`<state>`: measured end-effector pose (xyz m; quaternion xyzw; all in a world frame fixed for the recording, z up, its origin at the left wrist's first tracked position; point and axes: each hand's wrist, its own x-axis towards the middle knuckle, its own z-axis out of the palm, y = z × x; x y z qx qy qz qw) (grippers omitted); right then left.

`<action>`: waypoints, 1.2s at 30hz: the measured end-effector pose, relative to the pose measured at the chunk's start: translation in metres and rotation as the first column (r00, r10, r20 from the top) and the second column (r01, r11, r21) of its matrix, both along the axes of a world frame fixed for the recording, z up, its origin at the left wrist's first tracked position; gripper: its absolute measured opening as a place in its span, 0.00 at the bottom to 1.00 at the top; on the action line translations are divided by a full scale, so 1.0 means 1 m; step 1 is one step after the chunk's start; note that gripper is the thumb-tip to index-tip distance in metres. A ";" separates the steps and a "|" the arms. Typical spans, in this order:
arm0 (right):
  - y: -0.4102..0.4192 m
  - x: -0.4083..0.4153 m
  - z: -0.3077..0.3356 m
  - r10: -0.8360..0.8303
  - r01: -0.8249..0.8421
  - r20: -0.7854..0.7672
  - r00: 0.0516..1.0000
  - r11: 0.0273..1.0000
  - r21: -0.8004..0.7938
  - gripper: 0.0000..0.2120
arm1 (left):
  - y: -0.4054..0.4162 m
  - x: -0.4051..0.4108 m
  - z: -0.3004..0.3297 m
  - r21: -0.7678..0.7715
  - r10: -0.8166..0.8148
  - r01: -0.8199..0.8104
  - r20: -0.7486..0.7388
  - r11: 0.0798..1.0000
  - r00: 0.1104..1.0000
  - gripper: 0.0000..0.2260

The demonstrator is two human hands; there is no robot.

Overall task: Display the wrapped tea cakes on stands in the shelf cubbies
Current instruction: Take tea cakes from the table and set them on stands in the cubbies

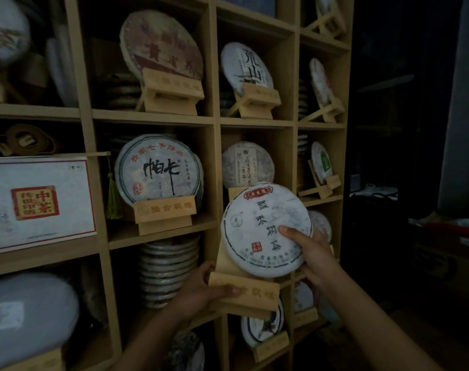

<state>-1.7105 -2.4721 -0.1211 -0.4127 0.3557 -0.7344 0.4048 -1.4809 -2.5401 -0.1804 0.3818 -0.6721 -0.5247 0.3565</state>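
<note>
A wrapped tea cake (pixel 265 231) sits on a wooden stand (pixel 244 289), held out near the shelf, not yet in a cubby: left hand (pixel 201 286) grips the stand, right hand (pixel 312 253) pinches the cake; most cubbies (pixel 158 180) beyond already display theirs

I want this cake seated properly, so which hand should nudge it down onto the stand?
Right. The right hand already grips the tea cake at its edge, while the left hand holds the wooden stand.
</note>
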 end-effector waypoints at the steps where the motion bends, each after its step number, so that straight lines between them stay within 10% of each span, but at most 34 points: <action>1: 0.000 0.000 0.001 -0.005 0.005 -0.011 1.000 1.000 -0.011 0.15 | 0.001 -0.001 0.002 0.003 -0.010 0.010 0.000 1.000 1.000 0.34; 22: 0.031 0.005 -0.001 0.011 0.078 -0.570 0.822 0.988 0.130 0.11 | 0.051 -0.007 -0.017 0.074 0.080 -0.064 -0.239 0.995 0.968 0.38; 27: 0.043 0.006 0.008 -0.188 0.202 -0.612 0.768 0.978 -0.047 0.24 | 0.065 -0.002 -0.016 0.082 0.091 -0.073 -0.239 0.994 0.967 0.39; 36: 0.047 0.026 0.001 0.007 -0.052 -0.590 0.807 0.997 -0.060 0.18 | 0.104 0.011 -0.035 0.147 0.119 -0.086 -0.232 0.985 0.965 0.34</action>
